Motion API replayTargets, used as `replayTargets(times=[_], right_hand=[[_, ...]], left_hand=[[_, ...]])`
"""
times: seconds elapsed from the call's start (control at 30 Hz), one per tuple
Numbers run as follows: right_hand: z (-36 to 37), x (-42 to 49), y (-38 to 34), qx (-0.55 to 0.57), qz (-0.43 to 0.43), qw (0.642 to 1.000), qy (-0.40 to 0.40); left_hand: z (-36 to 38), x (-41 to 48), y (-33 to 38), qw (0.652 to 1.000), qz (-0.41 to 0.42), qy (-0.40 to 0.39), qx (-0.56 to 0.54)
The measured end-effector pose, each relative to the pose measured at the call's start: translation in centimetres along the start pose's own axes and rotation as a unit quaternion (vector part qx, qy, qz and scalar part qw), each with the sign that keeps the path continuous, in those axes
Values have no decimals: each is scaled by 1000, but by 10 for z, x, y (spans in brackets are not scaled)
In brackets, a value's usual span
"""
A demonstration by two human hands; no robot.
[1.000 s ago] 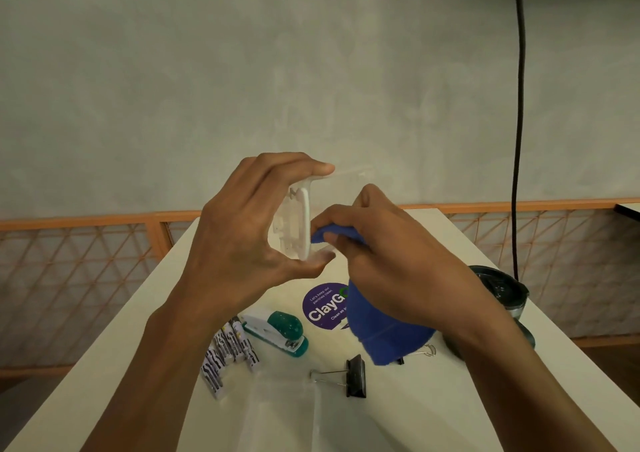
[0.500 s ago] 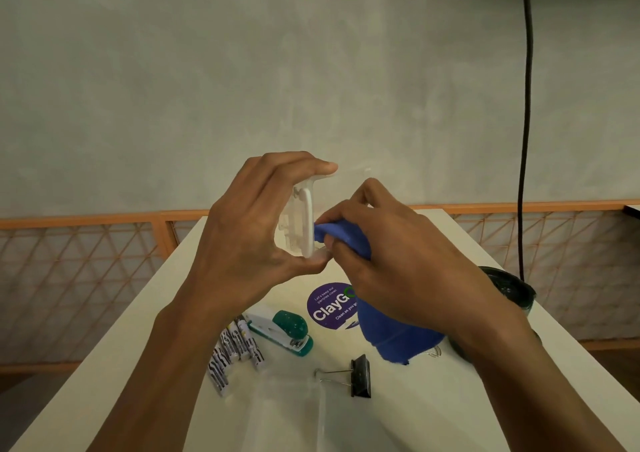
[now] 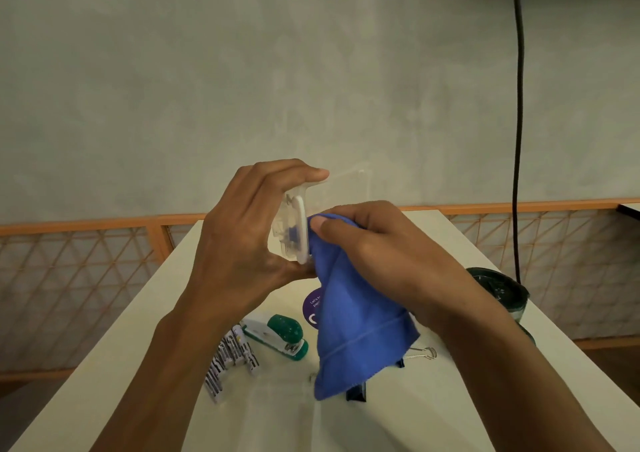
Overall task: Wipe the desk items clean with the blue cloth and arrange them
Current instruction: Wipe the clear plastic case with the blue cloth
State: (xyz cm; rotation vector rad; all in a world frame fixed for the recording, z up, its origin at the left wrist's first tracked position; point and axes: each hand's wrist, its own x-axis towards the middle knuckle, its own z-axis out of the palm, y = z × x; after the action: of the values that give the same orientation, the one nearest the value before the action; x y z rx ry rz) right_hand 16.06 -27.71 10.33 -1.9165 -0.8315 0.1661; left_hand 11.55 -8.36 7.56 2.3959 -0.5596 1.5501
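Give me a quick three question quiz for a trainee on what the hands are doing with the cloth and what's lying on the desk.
1. True or false: the right hand presses the blue cloth against the clear plastic piece.
2. Which one holds the clear plastic piece up off the desk? A) left hand B) right hand
3. Fill in: the green and white ____ lies on the desk, left of the hanging cloth.

Key: 1 true; 2 A; 3 stapler.
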Motion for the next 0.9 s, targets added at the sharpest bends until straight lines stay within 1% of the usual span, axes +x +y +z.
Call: replayTargets(times=[0.1, 0.17, 0.23, 0.3, 0.37, 0.43, 0.47, 0.5, 0.53, 0.57, 0.6, 0.63, 0.67, 0.77, 0.8, 0.87, 0.9], right_hand=[[-1, 1, -2, 159, 61, 985, 26], [-4, 0, -6, 249, 92, 963, 45], [-6, -1, -9, 326, 122, 937, 45], [-7, 0, -9, 409, 149, 900, 14], [-10, 0, -6, 473, 168, 864, -34], [-17, -1, -7, 508, 168, 843, -65], [-21, -2, -8, 523, 164, 834, -67], [-26, -3, -11, 527, 159, 833, -58], [-30, -3, -11, 507, 142, 850, -32], [-34, -3, -8, 454, 116, 883, 12], [-35, -2, -3, 374, 79, 922, 61], [-37, -1, 1, 288, 43, 950, 110], [-38, 0, 4, 219, 8, 965, 143], [-40, -2, 8, 94, -79, 978, 170], [-42, 0, 12, 27, -102, 977, 188], [-44, 4, 20, -93, -144, 956, 237], [-43, 5, 23, -123, -160, 946, 255]], left_hand=[[1, -2, 3, 1000, -8, -3, -4], [4, -4, 3, 1000, -6, -9, -10], [6, -5, 3, 1000, -12, -15, -16], [4, -4, 3, 999, -19, -18, -24], [-1, -1, 4, 999, -26, -20, -36], [-7, 1, 4, 998, -37, -19, -43], [-10, 1, 3, 998, -45, -18, -41], [-12, 1, 2, 997, -56, -18, -40], [-15, 0, 1, 996, -72, -18, -45], [-17, 0, 1, 994, -94, -17, -58], [-20, 0, 0, 990, -117, -15, -75], [-23, 1, 0, 986, -138, -14, -90], [-25, 1, -1, 982, -155, -14, -104], [-32, 2, -4, 970, -195, -29, -140], [-34, 2, -4, 967, -202, -38, -150], [-37, 2, -4, 961, -211, -54, -169], [-39, 3, -4, 959, -211, -60, -180]])
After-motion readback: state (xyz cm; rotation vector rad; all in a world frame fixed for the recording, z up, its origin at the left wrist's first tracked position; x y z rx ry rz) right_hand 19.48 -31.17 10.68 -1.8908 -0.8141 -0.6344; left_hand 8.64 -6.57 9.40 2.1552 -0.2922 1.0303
